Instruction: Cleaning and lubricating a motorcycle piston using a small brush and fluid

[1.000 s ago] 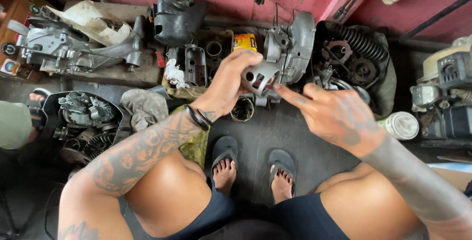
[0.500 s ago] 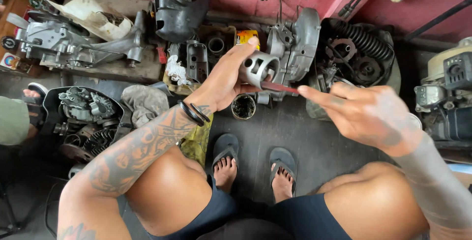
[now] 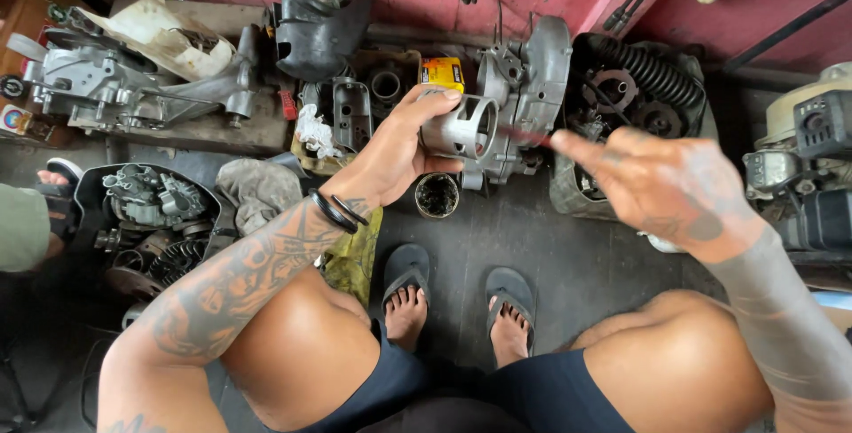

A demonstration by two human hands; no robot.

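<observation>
Grey metal cylinder part (image 3: 461, 127) held up mid-scene, open bore facing right, above a small black-rimmed cup (image 3: 437, 194) on the floor. Left hand (image 3: 395, 153) wraps it from the left, fingers over the top. Right hand (image 3: 661, 180) just right, pinching a thin reddish tool (image 3: 524, 136), blurred, tip at the bore. Engine casing (image 3: 524, 87) behind, far side.

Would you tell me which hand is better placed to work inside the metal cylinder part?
Probably the right hand: it points a thin tool at the open bore of the metal cylinder. The left hand is already busy, its fingers gripping the cylinder.
</observation>
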